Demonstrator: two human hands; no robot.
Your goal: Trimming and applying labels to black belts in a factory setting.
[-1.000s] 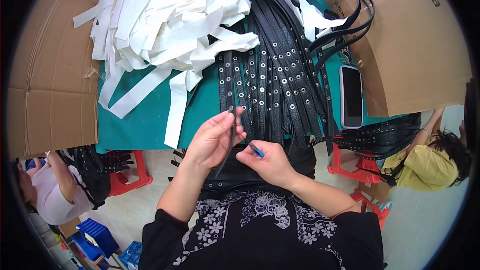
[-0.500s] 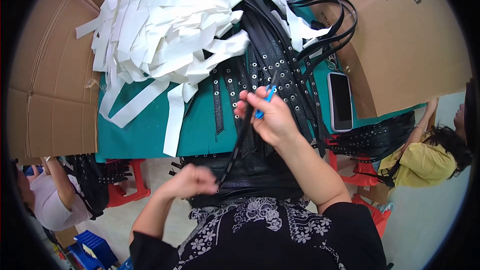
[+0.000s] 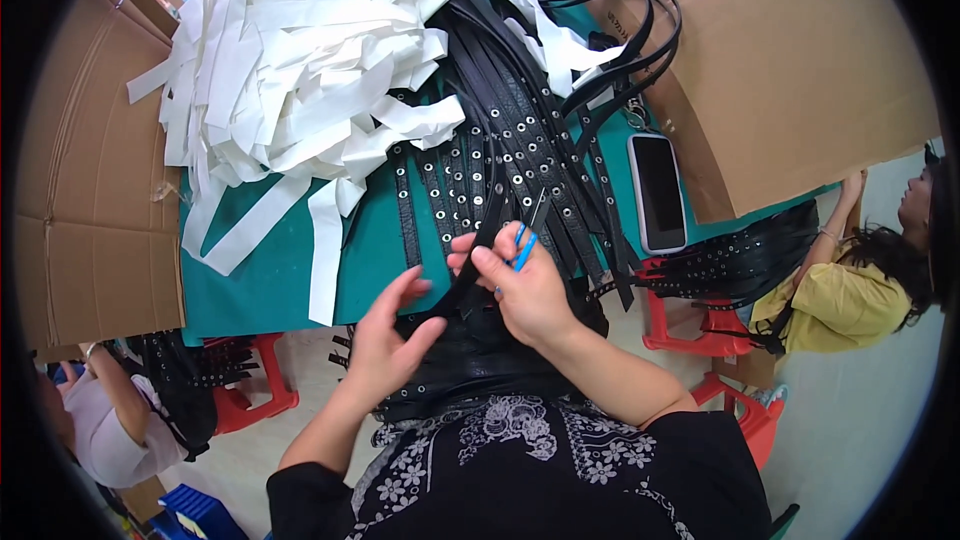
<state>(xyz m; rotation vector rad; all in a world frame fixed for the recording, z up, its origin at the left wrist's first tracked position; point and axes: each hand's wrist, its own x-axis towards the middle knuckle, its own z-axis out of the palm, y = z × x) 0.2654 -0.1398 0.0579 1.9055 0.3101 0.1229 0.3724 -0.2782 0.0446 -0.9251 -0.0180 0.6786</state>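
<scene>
My right hand [image 3: 535,300] is closed round blue-handled scissors [image 3: 524,246], with the blades pointing away from me. The same hand pinches a black strap [image 3: 462,288] between thumb and fingers. Toward my lap the strap slants down to the left. Beside its lower part is my left hand [image 3: 385,345], thumb and fingers spread, gripping nothing. Beyond my hands, several black straps with metal eyelets [image 3: 520,155] lie bunched on the green table [image 3: 260,290]. More black straps [image 3: 430,365] rest across my lap.
White fabric strips [image 3: 300,70] are heaped at the far left. A cardboard box [image 3: 760,90] and a phone [image 3: 658,195] are on the right, near looped black straps [image 3: 665,25]. Cardboard [image 3: 100,190] borders the left side. One person [image 3: 850,300] sits at right, another [image 3: 120,420] at left.
My left hand has opened and moved up, away from the strap's lower end. My right hand has come lower, nearer to me, still with scissors and strap. The whole view has shifted slightly.
</scene>
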